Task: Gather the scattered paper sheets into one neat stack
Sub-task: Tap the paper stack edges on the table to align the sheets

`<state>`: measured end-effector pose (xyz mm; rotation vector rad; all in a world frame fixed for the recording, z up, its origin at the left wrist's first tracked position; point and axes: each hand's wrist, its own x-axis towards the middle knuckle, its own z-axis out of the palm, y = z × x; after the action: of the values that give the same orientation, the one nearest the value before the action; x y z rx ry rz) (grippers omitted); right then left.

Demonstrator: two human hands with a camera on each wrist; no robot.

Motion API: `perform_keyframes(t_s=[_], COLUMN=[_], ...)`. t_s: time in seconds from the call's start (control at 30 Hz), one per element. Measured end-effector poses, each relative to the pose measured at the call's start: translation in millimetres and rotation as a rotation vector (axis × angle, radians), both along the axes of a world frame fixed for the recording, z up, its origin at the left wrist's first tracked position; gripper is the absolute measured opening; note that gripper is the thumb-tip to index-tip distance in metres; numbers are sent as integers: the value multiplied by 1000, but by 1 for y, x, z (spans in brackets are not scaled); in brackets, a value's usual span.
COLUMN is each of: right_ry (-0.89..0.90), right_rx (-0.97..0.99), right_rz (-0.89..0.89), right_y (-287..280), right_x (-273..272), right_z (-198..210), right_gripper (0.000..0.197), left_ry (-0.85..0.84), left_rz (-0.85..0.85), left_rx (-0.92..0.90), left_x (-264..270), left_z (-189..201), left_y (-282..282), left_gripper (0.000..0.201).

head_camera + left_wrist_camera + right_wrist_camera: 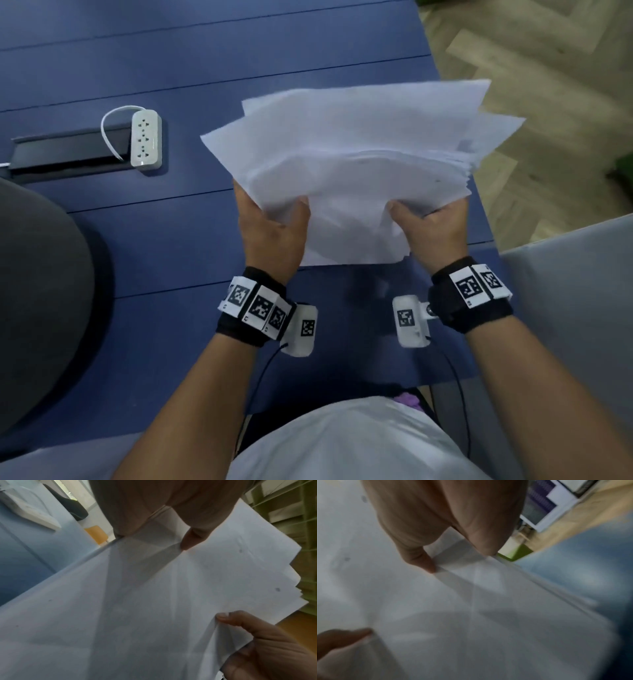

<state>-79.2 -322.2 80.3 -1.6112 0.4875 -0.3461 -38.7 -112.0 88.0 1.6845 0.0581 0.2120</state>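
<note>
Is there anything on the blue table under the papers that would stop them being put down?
Nothing visible: both hands hold the paper sheets over bare blue table; the power strip lies off to the left.

white paper sheets [359, 154], dark blue table [171, 222], white power strip [146, 138], black-and-white checked wristbands [255, 306].

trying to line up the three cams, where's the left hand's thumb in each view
Head: the left hand grips the paper sheets at their near left edge, thumb on top, centre of the picture.
Left wrist: thumb tip presses the sheets at upper centre, below the palm.
Right wrist: a thumb at the lower left corner, blurred, probably the left hand's.
Shared landmark: the blue table, beside the sheets in every view.
</note>
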Motion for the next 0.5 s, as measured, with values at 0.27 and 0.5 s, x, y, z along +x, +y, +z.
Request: perform_keyframes(t_s=[0.27, 0.5], right_ry=[-217, -2], right_rx=[-10, -61], right_rz=[-183, -58], right_y=[28, 27], right_x=[-6, -4], right_z=[10, -36], right_gripper=[38, 51], left_ry=[-173, 78], left_rz=[102, 122], left_rx=[1, -9], left_x=[-18, -16], left_z=[15, -17], left_y=[-12, -11], left_gripper=[58, 65])
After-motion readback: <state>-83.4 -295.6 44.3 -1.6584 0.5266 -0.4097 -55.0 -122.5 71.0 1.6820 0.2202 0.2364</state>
